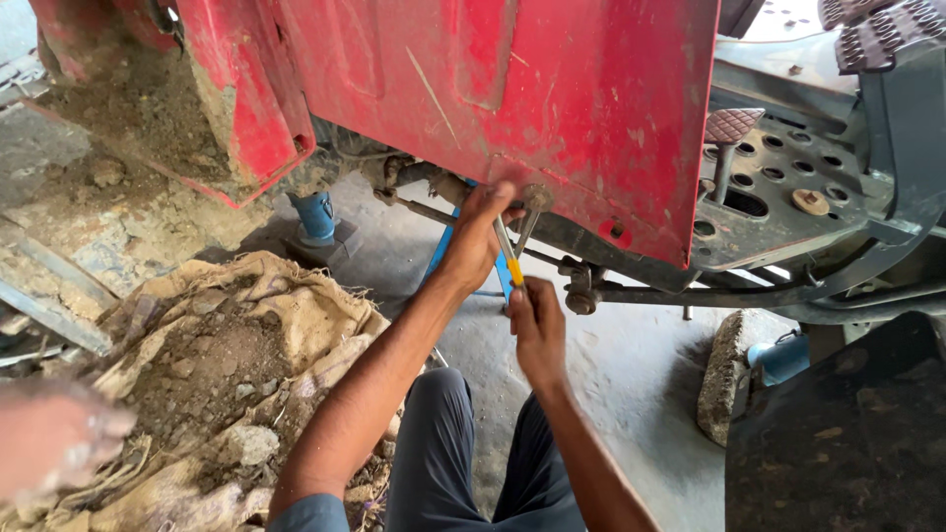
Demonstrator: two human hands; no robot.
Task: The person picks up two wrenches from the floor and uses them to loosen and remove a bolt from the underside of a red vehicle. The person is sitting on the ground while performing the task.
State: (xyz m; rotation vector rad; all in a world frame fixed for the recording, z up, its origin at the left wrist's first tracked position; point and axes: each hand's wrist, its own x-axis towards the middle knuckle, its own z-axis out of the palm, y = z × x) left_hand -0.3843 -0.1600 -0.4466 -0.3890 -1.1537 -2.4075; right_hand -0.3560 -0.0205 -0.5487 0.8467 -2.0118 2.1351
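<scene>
Under red fender (552,108), both hands on screwdriver (509,258).

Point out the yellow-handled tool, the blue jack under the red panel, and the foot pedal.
yellow-handled tool (513,270), head view, on its yellow handle.
blue jack (316,214), head view, on its blue body.
foot pedal (733,125), head view, on its studded pad.
</scene>
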